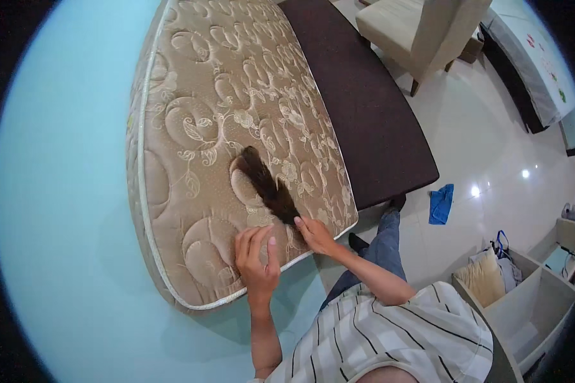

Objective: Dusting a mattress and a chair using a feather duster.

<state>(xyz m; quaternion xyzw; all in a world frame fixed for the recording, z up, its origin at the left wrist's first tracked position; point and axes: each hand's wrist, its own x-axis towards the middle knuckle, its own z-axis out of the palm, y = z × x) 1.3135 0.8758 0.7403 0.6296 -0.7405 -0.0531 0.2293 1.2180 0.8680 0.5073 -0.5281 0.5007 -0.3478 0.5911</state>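
Observation:
A tan quilted mattress (206,158) with a floral pattern and white piping lies before me, tilted against the pale blue wall or resting beside it; I cannot tell which. My right hand (315,234) is closed around the near end of a dark brown feather duster (268,186), whose feathers lie over the mattress surface. My left hand (258,258) is at the mattress's near part, holding nothing, fingers apart and bent, just left of the duster.
A dark brown bed base (364,110) extends right of the mattress. Beyond it stand a beige upholstered chair (393,24) and another bed (527,62). A blue cloth (441,204) lies on the glossy tiled floor. At lower right, an open shelf unit (522,306) holds a cushion (484,277).

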